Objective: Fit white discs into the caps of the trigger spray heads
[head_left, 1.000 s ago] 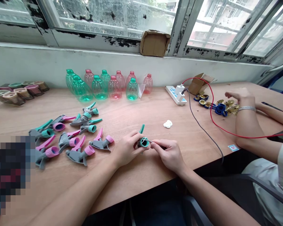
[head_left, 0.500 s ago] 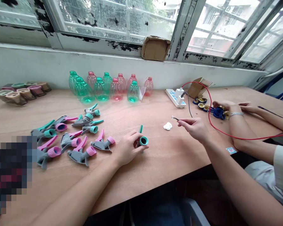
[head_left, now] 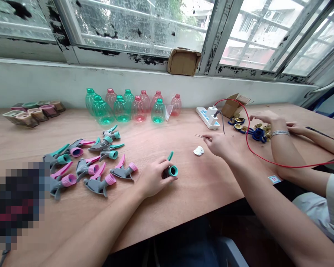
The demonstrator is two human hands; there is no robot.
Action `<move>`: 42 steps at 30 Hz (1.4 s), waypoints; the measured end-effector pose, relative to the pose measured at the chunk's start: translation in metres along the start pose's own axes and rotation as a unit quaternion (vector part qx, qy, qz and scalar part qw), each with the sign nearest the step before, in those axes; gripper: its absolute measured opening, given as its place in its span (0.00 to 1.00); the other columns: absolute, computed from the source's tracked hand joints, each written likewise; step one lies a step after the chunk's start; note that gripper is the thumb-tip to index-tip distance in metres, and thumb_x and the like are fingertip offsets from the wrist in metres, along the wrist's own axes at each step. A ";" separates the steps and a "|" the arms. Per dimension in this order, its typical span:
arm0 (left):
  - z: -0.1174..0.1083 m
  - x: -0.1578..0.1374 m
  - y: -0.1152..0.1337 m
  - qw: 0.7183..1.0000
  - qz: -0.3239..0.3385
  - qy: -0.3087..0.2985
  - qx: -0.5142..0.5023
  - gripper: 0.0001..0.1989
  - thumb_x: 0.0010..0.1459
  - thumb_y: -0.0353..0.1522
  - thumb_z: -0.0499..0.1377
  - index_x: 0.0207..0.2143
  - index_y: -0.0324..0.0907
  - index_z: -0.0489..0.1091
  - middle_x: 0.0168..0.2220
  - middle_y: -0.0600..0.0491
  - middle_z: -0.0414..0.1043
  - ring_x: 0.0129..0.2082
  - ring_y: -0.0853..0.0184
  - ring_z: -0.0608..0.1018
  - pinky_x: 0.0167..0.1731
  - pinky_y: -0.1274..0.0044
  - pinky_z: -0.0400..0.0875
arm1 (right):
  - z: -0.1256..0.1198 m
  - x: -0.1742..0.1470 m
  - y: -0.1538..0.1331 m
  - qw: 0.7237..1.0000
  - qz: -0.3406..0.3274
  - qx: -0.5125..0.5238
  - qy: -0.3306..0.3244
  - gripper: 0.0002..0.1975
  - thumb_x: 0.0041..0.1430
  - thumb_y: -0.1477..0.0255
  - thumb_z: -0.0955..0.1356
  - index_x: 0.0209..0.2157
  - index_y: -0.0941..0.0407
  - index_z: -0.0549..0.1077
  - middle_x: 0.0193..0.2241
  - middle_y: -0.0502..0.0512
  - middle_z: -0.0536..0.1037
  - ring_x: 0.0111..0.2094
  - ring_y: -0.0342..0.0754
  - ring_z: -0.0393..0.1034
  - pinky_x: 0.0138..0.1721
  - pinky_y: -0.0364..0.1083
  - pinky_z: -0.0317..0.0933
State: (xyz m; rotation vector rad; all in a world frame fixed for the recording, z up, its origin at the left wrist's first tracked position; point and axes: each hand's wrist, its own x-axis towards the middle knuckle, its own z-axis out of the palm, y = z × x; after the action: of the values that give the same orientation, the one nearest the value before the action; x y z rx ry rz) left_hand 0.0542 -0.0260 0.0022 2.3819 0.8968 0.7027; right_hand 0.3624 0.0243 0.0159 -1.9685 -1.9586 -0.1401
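Observation:
My left hand [head_left: 155,176] is wrapped round a spray trigger head [head_left: 173,171], whose teal collar opens toward me and whose teal lever sticks up above my fingers. My fingers hide most of its body. A pair of tweezers [head_left: 199,136] is pinched in my right hand [head_left: 217,144], thin tips pointing left; I see nothing between them. Below those tips lies a small pile of white discs [head_left: 198,151] on the table. Several grey trigger heads with pink or teal parts, such as a pink one [head_left: 124,168], lie left of my left hand.
Green and pink clear bottles [head_left: 159,111] stand along the wall. Behind my right hand are a power strip [head_left: 207,118] and a red cable [head_left: 247,131]. At right, a co-worker's hands [head_left: 267,116] are near blue and gold pieces [head_left: 257,134]. Small tubs [head_left: 35,113] sit far left.
My right hand has moved left and slightly up with the tweezers. The white piece at their tips earlier is no longer seen there. The trigger head in my left hand has turned slightly.

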 end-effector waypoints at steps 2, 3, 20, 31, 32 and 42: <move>0.001 -0.001 0.001 1.000 0.006 -0.011 0.012 0.10 0.55 0.35 0.60 0.40 0.44 0.71 0.41 0.52 0.69 0.35 0.67 0.73 0.34 0.75 0.67 | 0.016 0.022 -0.012 0.999 -0.017 0.020 -0.041 0.17 0.59 0.76 0.63 0.46 0.57 0.78 0.42 0.59 0.80 0.43 0.52 0.73 0.43 0.45 0.61; 0.001 -0.002 0.001 1.000 0.008 -0.016 0.018 0.10 0.55 0.35 0.60 0.41 0.44 0.71 0.42 0.52 0.69 0.36 0.67 0.73 0.34 0.75 0.67 | 0.025 0.033 -0.019 0.997 -0.017 0.036 -0.060 0.17 0.59 0.77 0.63 0.47 0.57 0.77 0.43 0.59 0.79 0.44 0.52 0.72 0.44 0.44 0.61; -0.009 -0.005 -0.001 0.992 0.015 0.011 0.124 0.15 0.52 0.28 0.59 0.44 0.45 0.70 0.47 0.49 0.66 0.47 0.59 0.70 0.46 0.68 0.68 | 0.066 0.044 -0.105 0.962 0.035 0.266 0.053 0.21 0.64 0.64 0.58 0.51 0.58 0.71 0.37 0.57 0.79 0.32 0.45 0.73 0.34 0.42 0.66; -0.069 -0.002 -0.045 0.914 -0.138 0.174 0.340 0.13 0.52 0.28 0.56 0.41 0.43 0.71 0.46 0.45 0.66 0.47 0.53 0.68 0.46 0.63 0.67 | 0.079 0.012 -0.128 0.892 -0.041 0.449 -0.040 0.17 0.58 0.62 0.64 0.39 0.59 0.78 0.23 0.52 0.76 0.25 0.45 0.70 0.27 0.41 0.61; -0.068 -0.003 -0.048 0.906 -0.157 0.172 0.354 0.14 0.52 0.27 0.55 0.41 0.43 0.71 0.47 0.44 0.65 0.47 0.52 0.67 0.45 0.63 0.67 | 0.079 0.012 -0.127 0.893 -0.043 0.446 -0.046 0.17 0.58 0.62 0.64 0.38 0.59 0.78 0.23 0.52 0.76 0.25 0.45 0.70 0.27 0.41 0.61; -0.070 -0.003 -0.046 0.889 -0.177 0.205 0.370 0.20 0.53 0.25 0.53 0.49 0.44 0.69 0.55 0.42 0.61 0.53 0.49 0.65 0.47 0.61 0.65 | 0.073 0.010 -0.126 0.888 -0.049 0.452 -0.073 0.16 0.57 0.64 0.65 0.38 0.60 0.78 0.27 0.53 0.78 0.24 0.43 0.68 0.27 0.41 0.60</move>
State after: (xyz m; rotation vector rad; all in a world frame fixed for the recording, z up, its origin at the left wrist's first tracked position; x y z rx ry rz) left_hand -0.0116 0.0205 0.0254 2.5894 2.0271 0.8303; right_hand 0.2254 0.0540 -0.0262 -1.2696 -1.7163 0.7791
